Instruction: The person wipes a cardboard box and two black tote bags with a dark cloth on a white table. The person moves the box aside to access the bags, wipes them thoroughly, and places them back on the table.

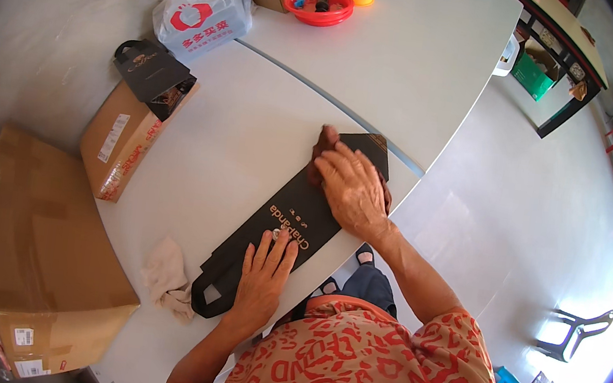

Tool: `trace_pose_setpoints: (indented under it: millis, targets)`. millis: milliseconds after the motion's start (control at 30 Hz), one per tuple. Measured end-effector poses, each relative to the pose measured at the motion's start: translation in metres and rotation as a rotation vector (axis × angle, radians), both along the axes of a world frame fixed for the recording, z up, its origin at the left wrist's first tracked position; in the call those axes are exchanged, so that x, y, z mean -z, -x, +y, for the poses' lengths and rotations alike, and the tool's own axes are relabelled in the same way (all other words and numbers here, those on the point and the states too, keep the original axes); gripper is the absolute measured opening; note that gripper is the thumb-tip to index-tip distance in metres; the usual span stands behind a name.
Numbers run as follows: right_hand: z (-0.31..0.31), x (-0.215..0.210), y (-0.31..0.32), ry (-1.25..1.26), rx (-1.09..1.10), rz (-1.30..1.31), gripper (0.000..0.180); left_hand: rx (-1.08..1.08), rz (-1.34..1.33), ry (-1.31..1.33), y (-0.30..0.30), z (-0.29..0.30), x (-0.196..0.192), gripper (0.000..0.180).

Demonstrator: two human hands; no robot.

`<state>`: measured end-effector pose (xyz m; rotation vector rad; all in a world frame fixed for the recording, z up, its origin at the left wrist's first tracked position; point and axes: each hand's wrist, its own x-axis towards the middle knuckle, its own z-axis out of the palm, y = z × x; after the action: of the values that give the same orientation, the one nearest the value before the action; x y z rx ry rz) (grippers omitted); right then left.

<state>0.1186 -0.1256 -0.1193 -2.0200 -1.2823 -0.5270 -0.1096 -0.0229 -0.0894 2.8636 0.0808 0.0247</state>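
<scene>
A flattened black carrier bag (254, 243) with gold print lies slantwise on the pale table, its handle cut-out toward the lower left. My left hand (266, 267) rests on it with fingers stretched out, holding it down near the print. Toward the bag's far right end, my right hand (355, 188) presses a dark reddish-brown cloth (321, 150) onto the black surface. The cloth bunches out on both sides of the hand, and the part beneath the palm is hidden.
A crumpled cream cloth (167, 275) lies left of the bag. Cardboard boxes (56, 237) stand along the left, one under a smaller black bag (151, 74). Farther back are a white plastic bag (204, 17) and a red basin (319, 11). The table's edge (447, 140) runs on the right.
</scene>
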Motion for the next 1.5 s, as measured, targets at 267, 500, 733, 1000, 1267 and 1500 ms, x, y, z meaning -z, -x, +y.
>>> trace_pose_setpoints:
  millis: [267,500,733,1000,1267,1500]
  targets:
    - [0.006,0.016,-0.058,0.022,0.286,0.213,0.033,-0.003,-0.017,0.052,-0.001,0.001,0.000,0.063]
    - [0.002,0.021,-0.026,-0.002,0.281,0.003,0.032,-0.010,-0.039,0.055,-0.003,0.001,0.003,0.063]
    - [-0.003,0.010,0.060,0.082,-0.133,0.045,0.037,-0.022,-0.039,0.057,-0.001,0.002,0.006,0.061]
    - [0.006,0.008,0.024,0.175,-0.027,-0.010,0.041,-0.044,-0.052,0.095,0.001,-0.001,0.002,0.062]
    - [0.026,0.017,-0.037,0.098,0.305,-0.032,0.036,-0.052,-0.073,0.108,0.001,0.001,0.004,0.061]
    - [0.015,0.018,-0.034,0.004,0.412,0.003,0.034,-0.050,-0.115,0.113,0.002,0.003,0.010,0.055]
